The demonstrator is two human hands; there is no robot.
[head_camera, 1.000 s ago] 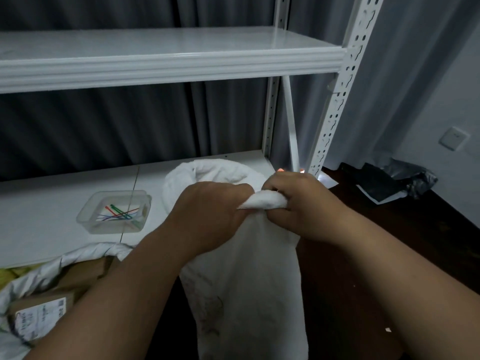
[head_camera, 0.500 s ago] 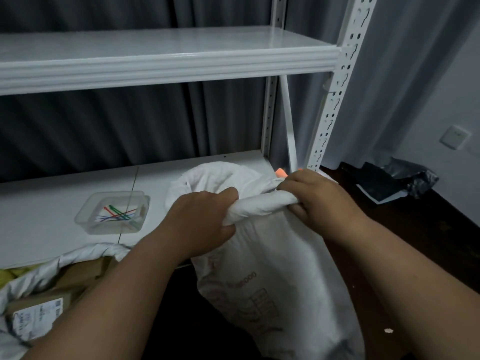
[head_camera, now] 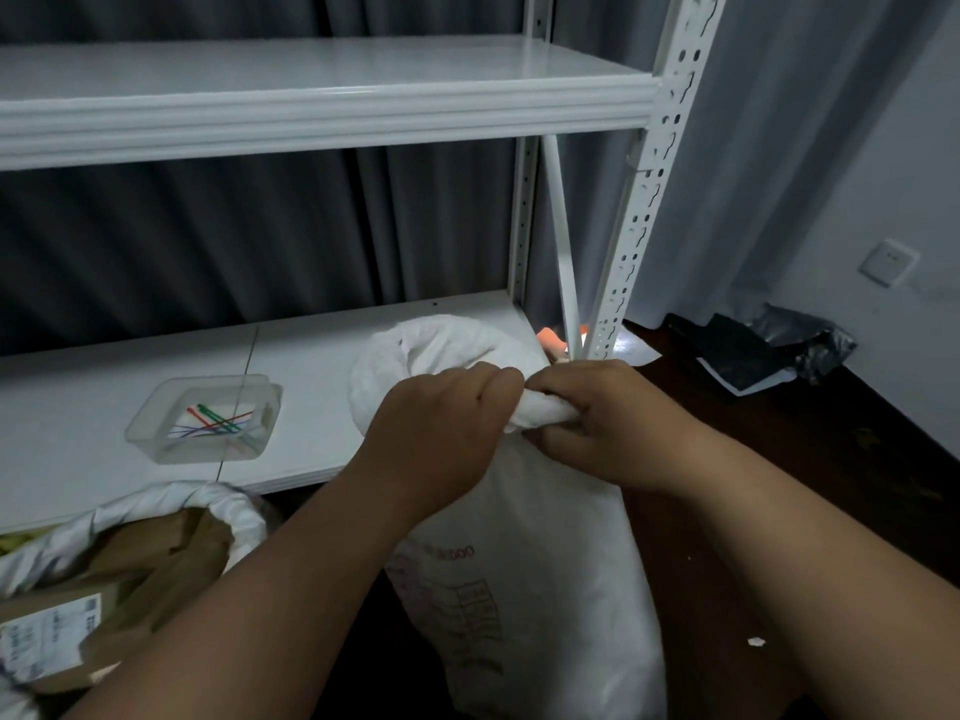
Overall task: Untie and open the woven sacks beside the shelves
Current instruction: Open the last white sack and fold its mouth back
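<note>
Hands back together since half a second ago: left hand (head_camera: 441, 433) and right hand (head_camera: 597, 423), fingers closed on the twisted neck of the woven sack (head_camera: 535, 563) beside the shelf (head_camera: 311, 356) — neck regathered, still unopened.

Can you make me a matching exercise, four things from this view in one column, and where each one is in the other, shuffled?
1. clear tray
2. white sack
3. open sack
4. black bags

A. floor by the wall, far right
B. gripped by left hand and right hand
C. lower shelf
D. bottom left, holding parcels

Pairs: 1-C, 2-B, 3-D, 4-A
</note>
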